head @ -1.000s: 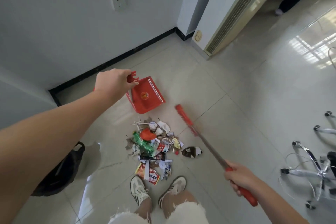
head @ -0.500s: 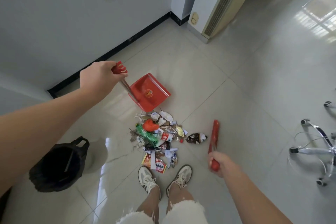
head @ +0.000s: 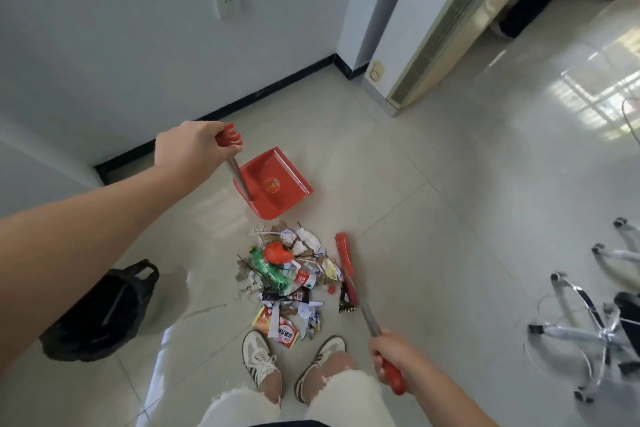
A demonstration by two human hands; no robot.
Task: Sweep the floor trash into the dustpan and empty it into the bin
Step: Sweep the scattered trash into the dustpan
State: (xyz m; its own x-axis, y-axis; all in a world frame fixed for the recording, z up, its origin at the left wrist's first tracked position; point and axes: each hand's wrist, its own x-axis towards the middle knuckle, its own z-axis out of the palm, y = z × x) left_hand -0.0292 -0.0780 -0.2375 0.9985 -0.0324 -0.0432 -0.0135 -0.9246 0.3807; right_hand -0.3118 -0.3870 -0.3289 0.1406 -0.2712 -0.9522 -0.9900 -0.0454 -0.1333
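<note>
While the trash is still lying loose on the floor, these lines are running from the biggest thing down.

Floor (head: 450,218): pale glossy tiles are carrying everything; no trash is lying in the pan yet.

Bin (head: 100,315): a black-lined bin is standing at the person's left, well apart from the dustpan, waiting for the emptying step.

Trash pile (head: 287,274): wrappers, a crushed green bottle, paper scraps and an orange lump are sitting just in front of the shoes, between the pan and the feet.

Dustpan (head: 277,184): red, resting on the floor just beyond the pile, and it appears to be opening toward it.

Broom (head: 346,263): its red head is lying along the pile's right edge, touching the outer scraps.

Left hand (head: 190,149): wrapped closed around the dustpan's upright handle top.

Right hand (head: 391,357): fist clenched on the broom's red grip.

Step, as judged: sweeping is only starting.

Next move: the broom likely needs to be getting behind the pile, near the shoes, pushing it forward into the steadied pan.
</note>
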